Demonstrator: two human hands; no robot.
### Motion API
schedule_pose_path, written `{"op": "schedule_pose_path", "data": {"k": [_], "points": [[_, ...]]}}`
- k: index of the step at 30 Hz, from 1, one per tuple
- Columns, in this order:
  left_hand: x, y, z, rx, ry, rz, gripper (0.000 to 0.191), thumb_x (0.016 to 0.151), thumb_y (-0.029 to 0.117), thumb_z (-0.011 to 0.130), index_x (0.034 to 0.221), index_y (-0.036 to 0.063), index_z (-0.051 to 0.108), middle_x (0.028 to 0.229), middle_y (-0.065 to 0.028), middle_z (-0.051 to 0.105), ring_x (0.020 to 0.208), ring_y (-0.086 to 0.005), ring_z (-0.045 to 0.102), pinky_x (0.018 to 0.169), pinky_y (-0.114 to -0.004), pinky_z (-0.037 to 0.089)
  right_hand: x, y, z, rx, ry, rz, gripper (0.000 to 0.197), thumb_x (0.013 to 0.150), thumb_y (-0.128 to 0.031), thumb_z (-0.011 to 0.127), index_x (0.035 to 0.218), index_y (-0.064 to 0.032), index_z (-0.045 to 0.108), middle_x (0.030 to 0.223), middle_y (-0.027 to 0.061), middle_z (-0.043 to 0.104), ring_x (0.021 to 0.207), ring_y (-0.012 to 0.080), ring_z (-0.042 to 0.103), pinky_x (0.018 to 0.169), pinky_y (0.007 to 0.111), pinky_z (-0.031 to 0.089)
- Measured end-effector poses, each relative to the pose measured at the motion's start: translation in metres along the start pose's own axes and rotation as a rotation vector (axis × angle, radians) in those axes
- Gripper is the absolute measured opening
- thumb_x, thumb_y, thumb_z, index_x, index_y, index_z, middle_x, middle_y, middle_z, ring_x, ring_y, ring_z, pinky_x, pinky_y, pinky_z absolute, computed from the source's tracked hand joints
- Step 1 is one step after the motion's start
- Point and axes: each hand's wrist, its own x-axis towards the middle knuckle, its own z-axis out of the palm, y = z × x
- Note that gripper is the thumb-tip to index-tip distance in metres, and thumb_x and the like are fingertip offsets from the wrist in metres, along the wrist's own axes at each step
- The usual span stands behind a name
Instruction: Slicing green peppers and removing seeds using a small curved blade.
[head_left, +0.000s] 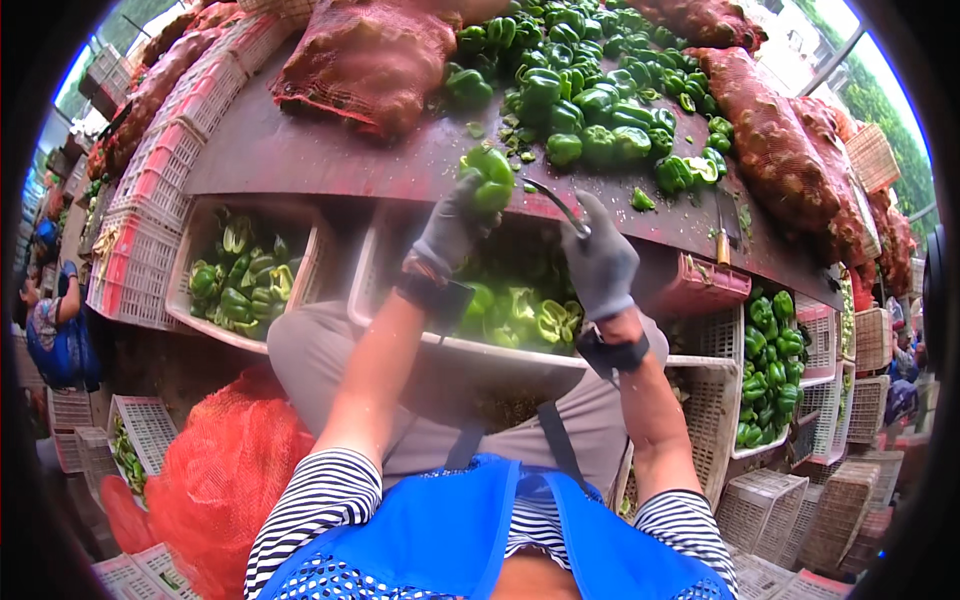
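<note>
My gloved left hand grips a green bell pepper above the table's near edge. To its right, my gloved right hand holds a curved knife, its tip turned toward the pepper but apart from it. Beneath both hands, a white plastic crate on my lap side holds green peppers, several of them cut open. A heap of whole green bell peppers covers the table beyond my hands, with small green scraps around it.
Filled red mesh sacks lie on the table's left, and more mesh sacks on its right. A wooden-handled knife rests near the right edge. Crates of peppers stand at both sides. A crumpled red mesh bag sits at lower left.
</note>
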Motion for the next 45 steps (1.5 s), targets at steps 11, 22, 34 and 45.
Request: {"op": "schedule_pose_path", "data": {"k": [11,22,34,45], "points": [[-0.102,-0.049,0.035,0.137,-0.092,0.107,0.031,0.109,0.035,0.062,0.13,0.0119,0.066,0.11,-0.0043,0.073,0.092,-0.0163,0.071,0.074,-0.031,0.061,-0.044,-0.027,-0.009,-0.161,0.189,-0.484,0.051,0.089,-0.016,0.074,0.139,-0.0161,0.063,0.08,0.0103,0.071,0.067,0.032,0.068,0.06,0.044,0.054],[-0.131,-0.052,0.048,0.157,-0.101,-0.062,0.037,0.106,0.031,0.064,0.137,0.0109,0.065,0.121,-0.0051,0.071,0.109,-0.016,0.07,0.091,-0.034,0.062,-0.073,-0.011,0.013,-0.399,-0.333,-0.155,0.051,0.094,-0.02,0.067,0.143,-0.0117,0.057,0.091,0.013,0.076,0.081,0.0322,0.077,0.066,0.046,0.059],[-0.116,-0.058,-0.03,0.616,-0.134,-0.166,0.044,0.098,0.032,0.074,0.131,0.0047,0.064,0.11,-0.0036,0.071,0.084,-0.0102,0.066,0.065,-0.025,0.051,-0.076,0.038,0.04,1.038,-0.785,0.588,0.022,0.089,-0.018,0.078,0.105,-0.0049,0.07,0.08,0.0015,0.066,0.064,0.0081,0.059,0.053,0.026,0.046],[-0.114,-0.065,-0.016,1.381,-0.015,0.003,0.059,0.077,0.028,0.093,0.121,0.0026,0.064,0.106,-0.0084,0.072,0.099,-0.0173,0.067,0.088,-0.034,0.054,-0.074,0.01,0.035,0.206,-0.586,0.103,0.061,0.09,-0.055,0.074,0.139,-0.0203,0.068,0.108,0.0117,0.079,0.097,0.0305,0.076,0.088,0.043,0.057]]}}
